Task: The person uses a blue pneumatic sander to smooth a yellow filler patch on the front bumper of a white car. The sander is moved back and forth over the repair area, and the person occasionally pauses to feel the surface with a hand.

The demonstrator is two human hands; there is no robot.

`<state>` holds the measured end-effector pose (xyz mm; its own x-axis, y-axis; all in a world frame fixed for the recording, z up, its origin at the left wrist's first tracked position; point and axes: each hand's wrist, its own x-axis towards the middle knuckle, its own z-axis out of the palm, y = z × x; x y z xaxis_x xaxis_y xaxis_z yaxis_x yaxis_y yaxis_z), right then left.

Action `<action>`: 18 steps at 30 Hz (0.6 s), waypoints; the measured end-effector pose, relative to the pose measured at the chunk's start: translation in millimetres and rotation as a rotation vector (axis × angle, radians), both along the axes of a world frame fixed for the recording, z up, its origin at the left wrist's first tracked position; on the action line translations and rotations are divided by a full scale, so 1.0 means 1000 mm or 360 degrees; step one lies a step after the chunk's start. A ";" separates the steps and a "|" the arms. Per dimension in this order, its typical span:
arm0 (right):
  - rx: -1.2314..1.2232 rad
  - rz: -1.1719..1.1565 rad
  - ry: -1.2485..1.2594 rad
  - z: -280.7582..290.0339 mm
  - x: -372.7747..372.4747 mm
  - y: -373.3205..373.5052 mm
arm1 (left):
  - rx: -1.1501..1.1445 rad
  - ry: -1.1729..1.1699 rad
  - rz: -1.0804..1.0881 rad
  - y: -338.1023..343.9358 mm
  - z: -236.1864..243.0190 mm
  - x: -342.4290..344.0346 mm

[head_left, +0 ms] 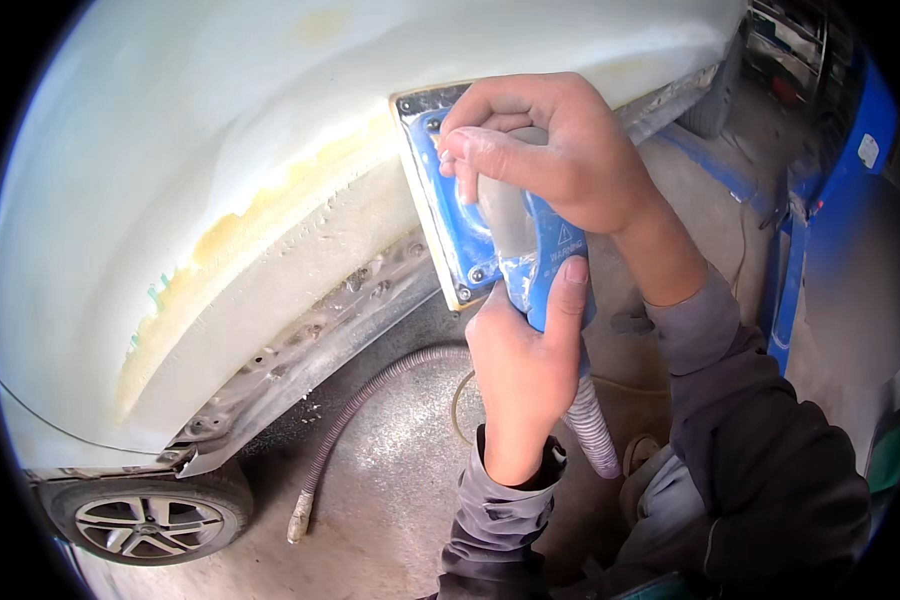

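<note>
Holding the sander (450, 210) at the side of the car (170, 150), the left hand (523, 368) is wrapped around its handle (552, 245) and the right hand (567, 150) is curled over its top (508, 218), hiding part of it. A hose (353, 405) lies on the floor (395, 500), near the wheel (150, 526).
</note>
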<state>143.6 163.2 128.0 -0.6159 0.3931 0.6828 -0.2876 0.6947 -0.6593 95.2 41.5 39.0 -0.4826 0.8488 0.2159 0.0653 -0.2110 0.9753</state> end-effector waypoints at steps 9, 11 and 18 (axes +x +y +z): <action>0.0110 0.0255 -0.0132 -0.006 -0.036 -0.044 | 0.0345 -0.0107 0.0263 -0.040 -0.026 -0.013; 0.0175 0.0220 -0.0112 -0.005 -0.035 -0.043 | 0.0327 -0.0187 0.0232 -0.042 -0.027 -0.012; -0.0049 0.0095 -0.0077 -0.002 -0.010 -0.019 | 0.0131 -0.0046 0.0103 -0.012 -0.011 -0.001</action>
